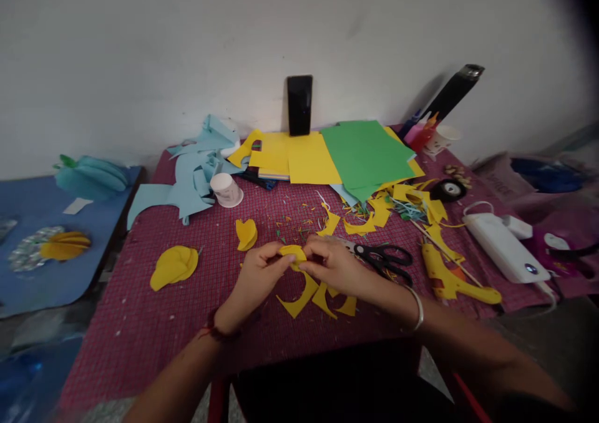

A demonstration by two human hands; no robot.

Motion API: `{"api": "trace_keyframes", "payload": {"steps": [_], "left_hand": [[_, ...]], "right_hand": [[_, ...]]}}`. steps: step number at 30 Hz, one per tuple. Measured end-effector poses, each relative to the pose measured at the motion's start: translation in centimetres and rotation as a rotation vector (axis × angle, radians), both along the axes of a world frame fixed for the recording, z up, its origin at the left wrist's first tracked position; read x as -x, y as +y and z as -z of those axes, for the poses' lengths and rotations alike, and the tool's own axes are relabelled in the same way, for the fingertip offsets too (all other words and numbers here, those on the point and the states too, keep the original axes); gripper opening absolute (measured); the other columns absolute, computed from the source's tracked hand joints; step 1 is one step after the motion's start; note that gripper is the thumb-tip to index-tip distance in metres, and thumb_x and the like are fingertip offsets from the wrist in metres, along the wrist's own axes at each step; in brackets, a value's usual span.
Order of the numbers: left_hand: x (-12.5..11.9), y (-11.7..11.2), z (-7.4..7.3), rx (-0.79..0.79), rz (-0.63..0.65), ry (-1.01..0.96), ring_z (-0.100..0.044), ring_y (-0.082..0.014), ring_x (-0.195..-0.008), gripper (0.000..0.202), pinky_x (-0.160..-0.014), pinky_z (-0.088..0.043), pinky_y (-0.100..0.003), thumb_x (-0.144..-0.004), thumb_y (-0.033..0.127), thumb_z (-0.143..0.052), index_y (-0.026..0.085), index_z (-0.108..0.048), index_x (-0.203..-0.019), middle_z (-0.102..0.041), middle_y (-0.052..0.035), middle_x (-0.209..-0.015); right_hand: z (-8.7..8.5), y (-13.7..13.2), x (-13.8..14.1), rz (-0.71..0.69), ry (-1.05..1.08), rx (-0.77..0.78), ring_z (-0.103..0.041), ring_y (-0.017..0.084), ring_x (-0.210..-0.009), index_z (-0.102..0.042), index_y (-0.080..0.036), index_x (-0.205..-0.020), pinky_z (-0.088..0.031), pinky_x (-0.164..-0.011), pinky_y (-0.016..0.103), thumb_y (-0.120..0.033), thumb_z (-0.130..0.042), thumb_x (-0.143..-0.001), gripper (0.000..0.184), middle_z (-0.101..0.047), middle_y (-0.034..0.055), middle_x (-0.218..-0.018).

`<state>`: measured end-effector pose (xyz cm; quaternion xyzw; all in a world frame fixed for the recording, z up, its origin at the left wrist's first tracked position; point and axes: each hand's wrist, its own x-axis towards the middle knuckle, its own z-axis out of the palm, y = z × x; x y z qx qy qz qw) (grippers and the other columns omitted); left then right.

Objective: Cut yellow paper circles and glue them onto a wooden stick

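Observation:
Between my two hands is a small yellow paper piece (292, 250), pinched at its left edge by my left hand (262, 270) and at its right edge by my right hand (334, 264). Its exact shape is partly covered by fingers. Just beyond my left hand stands a folded yellow paper piece (246, 234). Farther left lies a pile of yellow paper rounds (175, 267). Below my hands are curved yellow offcuts (299, 295). Black-handled scissors (384, 256) rest beside my right hand, their blades partly behind it.
A yellow glue gun (452, 279) and white power bank (503, 246) lie at right. Yellow sheets (313, 161), green sheets (367, 155) and a leaning phone (299, 105) are at the back. A paper cup (226, 190) lies near blue scraps (191, 176). Finished paper shapes (93, 176) sit far left.

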<state>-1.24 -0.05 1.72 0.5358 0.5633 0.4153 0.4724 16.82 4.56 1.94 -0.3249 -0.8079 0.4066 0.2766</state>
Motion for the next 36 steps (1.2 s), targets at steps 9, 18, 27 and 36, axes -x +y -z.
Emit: {"api": "trace_keyframes", "payload": {"steps": [9,18,27,36], "left_hand": [[-0.8,-3.1,0.9,0.122,-0.230,-0.287,-0.063,-0.0119,-0.072,0.014,-0.069,-0.049,-0.022,-0.077,0.029,-0.069,0.021,-0.074,-0.088,-0.072,-0.0009,-0.080],[-3.4,-4.7,-0.3,0.019,-0.291,-0.173,-0.065,-0.0143,-0.078,0.014,-0.072,-0.051,-0.024,-0.080,0.027,-0.066,0.021,-0.073,-0.090,-0.073,-0.0017,-0.085],[-3.3,-5.1,0.5,-0.017,-0.304,-0.098,-0.065,-0.0171,-0.080,0.015,-0.073,-0.052,-0.027,-0.080,0.028,-0.064,0.020,-0.072,-0.090,-0.073,-0.0029,-0.088],[-3.4,-5.1,1.0,0.014,-0.361,-0.300,-0.066,-0.0173,-0.090,0.023,-0.084,-0.051,-0.029,-0.076,0.025,-0.069,0.019,-0.068,-0.099,-0.073,-0.0038,-0.097]], "right_hand": [[-8.0,-5.4,-5.7,-0.361,0.359,0.058,-0.055,0.016,-0.055,-0.062,-0.034,-0.068,-0.039,-0.045,0.027,-0.038,-0.063,-0.081,0.014,-0.056,-0.0021,-0.053],[-1.8,-3.1,-2.4,0.071,0.092,0.184,-0.052,0.011,-0.063,-0.054,-0.020,-0.079,-0.040,-0.057,0.024,-0.018,-0.061,-0.081,0.008,-0.057,-0.0015,-0.073],[-0.5,-3.4,-1.5,0.110,0.006,0.134,-0.049,0.011,-0.060,-0.050,-0.020,-0.075,-0.034,-0.056,0.024,-0.018,-0.063,-0.080,0.014,-0.054,-0.0031,-0.069],[-0.1,-3.0,-0.3,0.059,0.052,0.133,-0.052,0.013,-0.067,-0.056,-0.019,-0.067,-0.037,-0.062,0.025,-0.017,-0.055,-0.084,0.016,-0.055,-0.0010,-0.068]]}}
